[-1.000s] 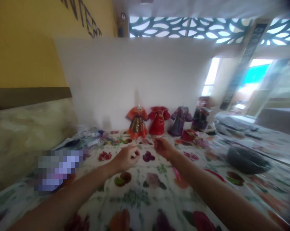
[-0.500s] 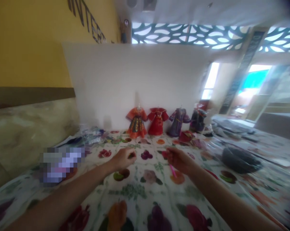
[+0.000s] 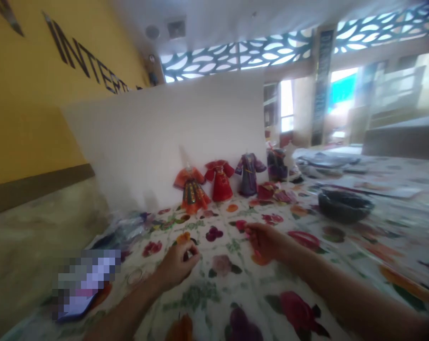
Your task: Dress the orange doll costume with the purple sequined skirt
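My left hand (image 3: 178,263) is over the table, its thumb and fingertips curled together in a pinch. Whatever it holds, if anything, is too small to make out. Across from it, my right hand (image 3: 266,241) is closed, fingertips pointing left. A thin pink stick-like thing (image 3: 257,254) shows blurred just under its fingers. Beyond both hands stand several miniature garments: an orange dress (image 3: 193,187) with a dark patterned skirt, a red dress (image 3: 219,180) and a purple robe (image 3: 249,174). Folded red and pink cloth (image 3: 276,192) lies by the robe.
A fruit-print tablecloth (image 3: 214,289) covers the table. A dark bowl (image 3: 344,206) stands at right, with plastic-wrapped items (image 3: 324,161) behind. A pixelated phone-like object (image 3: 86,284) and plastic packets (image 3: 123,232) lie left. A white board (image 3: 164,128) rises behind the garments.
The view has turned right and tilted, so the board and garments shift left. My left hand sits lower and nearer. My right hand stays closed, and the pink thing shows less.
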### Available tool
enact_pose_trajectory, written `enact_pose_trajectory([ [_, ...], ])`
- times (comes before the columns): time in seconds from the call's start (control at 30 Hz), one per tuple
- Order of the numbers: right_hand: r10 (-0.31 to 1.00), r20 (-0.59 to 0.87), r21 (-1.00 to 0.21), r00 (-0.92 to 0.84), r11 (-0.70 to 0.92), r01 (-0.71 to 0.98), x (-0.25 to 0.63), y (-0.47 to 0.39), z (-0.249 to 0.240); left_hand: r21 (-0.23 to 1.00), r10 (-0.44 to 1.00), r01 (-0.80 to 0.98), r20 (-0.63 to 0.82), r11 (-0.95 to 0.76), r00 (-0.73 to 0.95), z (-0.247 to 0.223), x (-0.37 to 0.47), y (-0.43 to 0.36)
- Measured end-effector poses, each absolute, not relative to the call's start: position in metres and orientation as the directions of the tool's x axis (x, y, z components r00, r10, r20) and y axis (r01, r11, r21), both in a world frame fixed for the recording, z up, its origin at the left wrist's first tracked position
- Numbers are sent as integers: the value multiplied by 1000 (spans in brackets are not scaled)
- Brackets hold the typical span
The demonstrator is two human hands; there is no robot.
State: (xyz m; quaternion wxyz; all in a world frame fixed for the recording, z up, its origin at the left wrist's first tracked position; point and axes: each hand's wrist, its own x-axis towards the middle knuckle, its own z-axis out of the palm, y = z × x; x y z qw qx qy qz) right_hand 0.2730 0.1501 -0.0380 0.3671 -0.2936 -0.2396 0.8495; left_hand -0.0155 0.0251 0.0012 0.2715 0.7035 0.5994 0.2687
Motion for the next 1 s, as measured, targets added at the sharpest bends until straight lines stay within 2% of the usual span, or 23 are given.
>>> enact_pose_trajectory([
  [0.1,763,-325,-618,-560,-619,-485,274,147,-36,651,986,740,97,-168,139,1,-14,32],
  [0.17,763,-336,-616,-552,-621,-484,273,143,-34,573,966,783,216,-242,141,12,-19,46],
  [0.2,761,-344,-614,-551,-626,-481,272,141,-33,520,939,807,323,-280,118,22,-24,56],
  [0.33,745,-383,-601,-546,-650,-465,269,135,-31,465,858,852,512,-240,-39,82,-45,115],
  [0.47,712,-430,-580,-556,-689,-434,267,133,-30,398,758,896,641,-197,-119,140,-57,179],
  [0.67,671,-508,-516,-539,-739,-433,268,130,-24,335,714,940,674,-68,-189,171,-59,250],
  [0.77,690,-510,-524,-514,-723,-451,268,130,-21,313,744,950,638,-14,-199,173,-61,274],
  [0.9,752,-438,-567,-493,-657,-497,268,132,-23,289,797,957,569,39,-204,171,-65,295],
  [1.0,714,-489,-549,-501,-698,-460,268,132,-23,272,822,961,534,53,-197,167,-65,306],
])
